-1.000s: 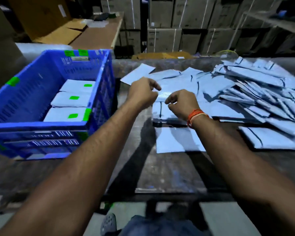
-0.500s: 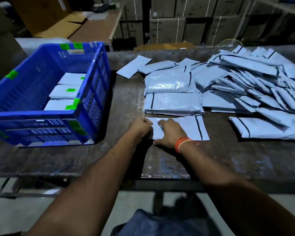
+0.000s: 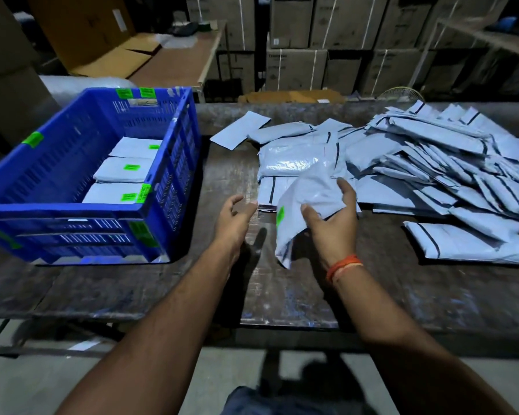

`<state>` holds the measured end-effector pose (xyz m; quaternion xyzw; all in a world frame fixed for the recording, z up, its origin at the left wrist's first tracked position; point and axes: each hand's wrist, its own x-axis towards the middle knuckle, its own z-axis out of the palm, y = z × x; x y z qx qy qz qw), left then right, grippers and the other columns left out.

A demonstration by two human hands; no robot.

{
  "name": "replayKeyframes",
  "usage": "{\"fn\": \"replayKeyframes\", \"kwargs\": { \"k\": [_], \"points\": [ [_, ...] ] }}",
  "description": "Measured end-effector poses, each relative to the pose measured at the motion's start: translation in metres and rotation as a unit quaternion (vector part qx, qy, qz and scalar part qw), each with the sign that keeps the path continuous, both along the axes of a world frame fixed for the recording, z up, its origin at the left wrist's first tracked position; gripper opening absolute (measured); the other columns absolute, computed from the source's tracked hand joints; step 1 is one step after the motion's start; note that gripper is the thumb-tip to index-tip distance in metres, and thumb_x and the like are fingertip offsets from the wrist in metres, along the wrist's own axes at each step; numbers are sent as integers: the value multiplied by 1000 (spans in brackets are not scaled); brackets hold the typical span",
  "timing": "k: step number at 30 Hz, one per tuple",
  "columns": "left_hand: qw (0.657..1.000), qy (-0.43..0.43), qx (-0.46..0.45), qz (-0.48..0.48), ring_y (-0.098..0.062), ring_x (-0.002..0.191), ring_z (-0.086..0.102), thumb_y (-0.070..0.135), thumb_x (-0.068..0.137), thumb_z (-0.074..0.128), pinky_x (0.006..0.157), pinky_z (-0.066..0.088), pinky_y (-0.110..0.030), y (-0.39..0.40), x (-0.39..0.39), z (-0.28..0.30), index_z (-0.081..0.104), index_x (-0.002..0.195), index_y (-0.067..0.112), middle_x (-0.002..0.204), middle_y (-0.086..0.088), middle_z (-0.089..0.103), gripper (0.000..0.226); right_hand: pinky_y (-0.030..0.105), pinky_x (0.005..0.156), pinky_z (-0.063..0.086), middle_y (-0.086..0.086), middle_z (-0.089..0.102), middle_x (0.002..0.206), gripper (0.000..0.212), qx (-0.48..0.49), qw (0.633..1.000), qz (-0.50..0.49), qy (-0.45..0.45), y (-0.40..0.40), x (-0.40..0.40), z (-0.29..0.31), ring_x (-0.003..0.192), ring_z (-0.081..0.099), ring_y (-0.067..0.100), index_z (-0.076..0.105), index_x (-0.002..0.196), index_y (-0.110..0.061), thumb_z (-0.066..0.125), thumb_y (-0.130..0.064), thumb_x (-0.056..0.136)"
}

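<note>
The right hand (image 3: 333,226) grips the bag (image 3: 306,196): thumb on the near face, fingers curled behind the right edge. The bag is held tilted above the surface (image 3: 282,295), in front of the stack (image 3: 294,163) of flat bags. A green sticker (image 3: 280,215) sits at the bag's lower left edge. The left hand (image 3: 237,217) is spread, fingers loosely curved, holding nothing, just beside the bag's left edge. The blue crate (image 3: 174,163) stands at the left and contains three packets (image 3: 123,172) with green stickers. A loose pile (image 3: 447,163) of bags lies at the right.
</note>
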<state>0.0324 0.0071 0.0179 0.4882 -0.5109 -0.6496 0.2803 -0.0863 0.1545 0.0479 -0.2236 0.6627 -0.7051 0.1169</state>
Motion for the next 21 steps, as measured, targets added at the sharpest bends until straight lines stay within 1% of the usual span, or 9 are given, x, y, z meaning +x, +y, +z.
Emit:
{"fn": "replayKeyframes", "kwargs": {
  "k": [2,4,6,9,12,15,17,19,21],
  "points": [
    [1000,4,25,-13,-19,106,63,63,66,78,76,51,-31,9,5,6,57,122,48,130,-5,62,62,44,79,61,1,61,130,76,-83,980,1,-178,4,0,0,110,65,18,38,143,-31,75,-1,83],
    [997,16,62,-31,-14,90,62,48,84,76,63,51,-28,18,6,6,48,134,45,138,-9,57,57,49,68,60,4,63,129,74,-126,947,-6,-295,7,2,-9,109,67,25,40,142,-24,71,8,83],
    [995,36,82,-41,-11,79,66,28,89,76,56,52,-25,24,4,-2,43,142,39,145,-9,53,63,49,66,60,7,65,128,67,-129,927,-22,-352,13,2,-26,111,66,30,46,138,-20,70,10,83],
    [993,64,87,-42,-24,98,70,5,88,74,64,54,-28,30,-2,-13,47,143,25,142,-6,55,64,49,64,59,10,66,128,62,-125,906,-40,-402,23,2,-46,112,66,34,52,133,-18,71,8,81],
    [995,50,62,-60,-22,72,67,-1,85,74,53,52,-26,32,-6,-17,57,130,17,124,-17,66,52,48,63,60,9,68,123,61,-97,915,-86,-383,35,-2,-53,107,67,31,53,131,-19,73,8,80],
    [998,20,5,-65,-23,64,64,0,85,74,52,53,-29,36,-11,-18,64,121,16,103,-18,70,40,49,65,60,9,67,118,58,-80,922,-145,-350,49,-9,-60,104,68,30,51,126,-19,75,7,79],
    [997,2,-42,-68,-19,61,61,2,84,71,59,54,-31,37,-16,-22,68,113,17,88,-10,70,33,43,62,60,8,65,116,60,-33,927,-182,-327,60,-11,-63,99,67,26,48,122,-22,79,2,76],
    [988,-27,-122,-88,-16,67,62,10,80,67,75,56,-34,38,-20,-30,69,101,25,79,3,70,26,36,60,57,10,63,119,70,46,933,-203,-293,70,-12,-63,89,67,23,43,128,-22,84,-8,73],
    [961,-91,-224,-136,-15,78,67,19,77,64,84,58,-36,39,-23,-35,69,98,30,88,9,72,24,35,72,56,12,59,126,87,161,941,-205,-217,81,-13,-61,96,67,29,36,144,-15,86,-18,72]
  ]
}}
